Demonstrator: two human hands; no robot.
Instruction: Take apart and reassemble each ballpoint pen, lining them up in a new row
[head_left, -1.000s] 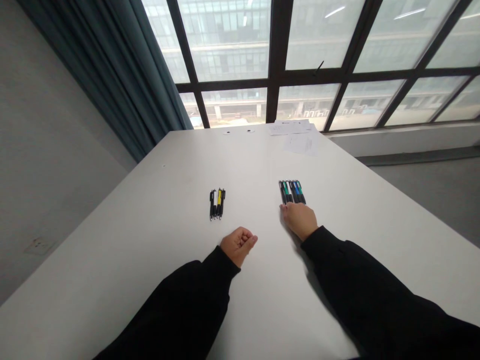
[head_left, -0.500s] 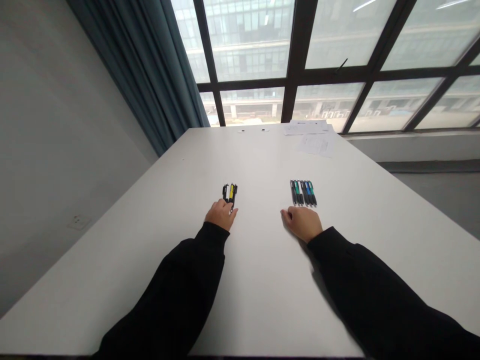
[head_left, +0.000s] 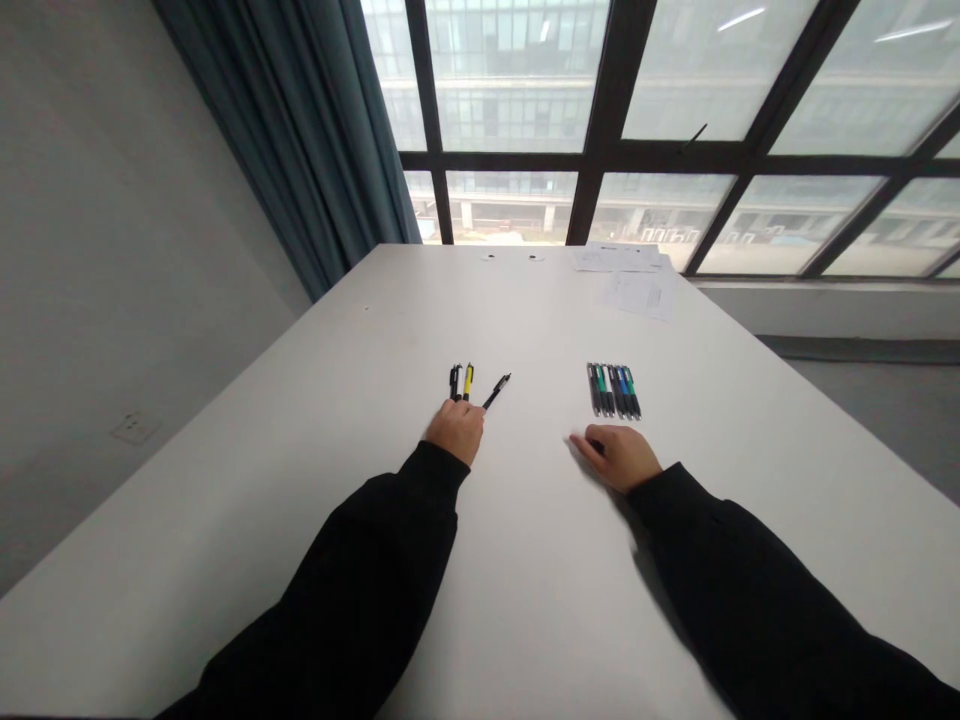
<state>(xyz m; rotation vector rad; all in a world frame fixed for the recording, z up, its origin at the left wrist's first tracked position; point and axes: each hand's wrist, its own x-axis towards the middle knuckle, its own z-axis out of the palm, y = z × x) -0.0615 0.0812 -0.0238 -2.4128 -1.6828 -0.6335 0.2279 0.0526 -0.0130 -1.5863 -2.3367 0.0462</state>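
My left hand (head_left: pixel 456 430) is closed on the lower end of a black pen (head_left: pixel 498 389), which slants up to the right. Just beyond those fingers are a yellow pen (head_left: pixel 469 381) and a black pen (head_left: pixel 454 382), with a white one between them; their lower ends are hidden by the hand. My right hand (head_left: pixel 621 457) rests on the table with nothing in it, thumb and finger apart and the other fingers curled. Right in front of it, a neat side-by-side row of pens (head_left: pixel 614 390) in green, white, blue and black lies on the tabletop.
The white table (head_left: pixel 525 560) runs up to a dark-framed window (head_left: pixel 592 160). Sheets of paper (head_left: pixel 637 294) lie at its far right end. A blue curtain (head_left: pixel 330 150) hangs at the back left, beside a grey wall (head_left: pixel 90 250).
The black pen at the right of the left group has been taken by my left hand and swung out to the right. My right hand's thumb side has opened a little.
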